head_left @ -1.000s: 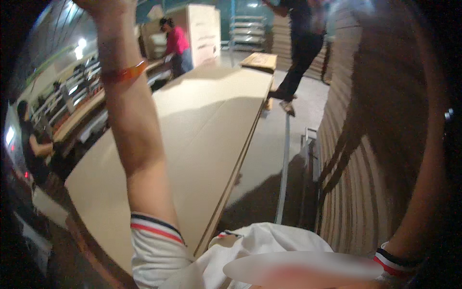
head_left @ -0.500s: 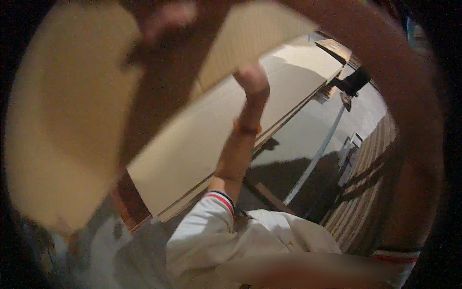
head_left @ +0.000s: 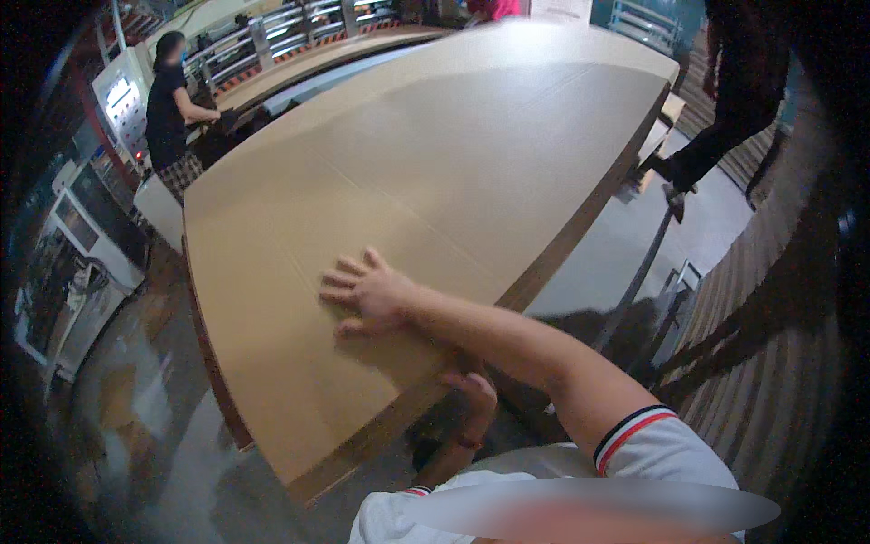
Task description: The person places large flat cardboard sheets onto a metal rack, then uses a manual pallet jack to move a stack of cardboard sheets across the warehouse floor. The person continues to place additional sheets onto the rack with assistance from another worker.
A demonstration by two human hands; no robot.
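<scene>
A large sheet of brown cardboard [head_left: 435,208] lies on top of a thick stack, with faint crease lines across it. My right hand [head_left: 376,295] rests palm down on the near part of the sheet, fingers spread. Below that forearm, my left hand [head_left: 476,388] is at the near right side edge of the stack [head_left: 367,435]. Its fingers reach toward the edge and are partly hidden; it appears to touch the cardboard without wrapping round it.
A co-worker [head_left: 172,109] in dark clothes stands at a machine with metal rollers [head_left: 281,36] at the far left. Another person's dark-trousered legs [head_left: 739,109] are at the far right. A grey machine frame [head_left: 91,254] stands left; corrugated sheets [head_left: 725,363] line the right.
The raised, blurred sheet now lies flat on the stack. My right hand has come down onto its surface, and my left hand has dropped to the near side edge. The view has shifted.
</scene>
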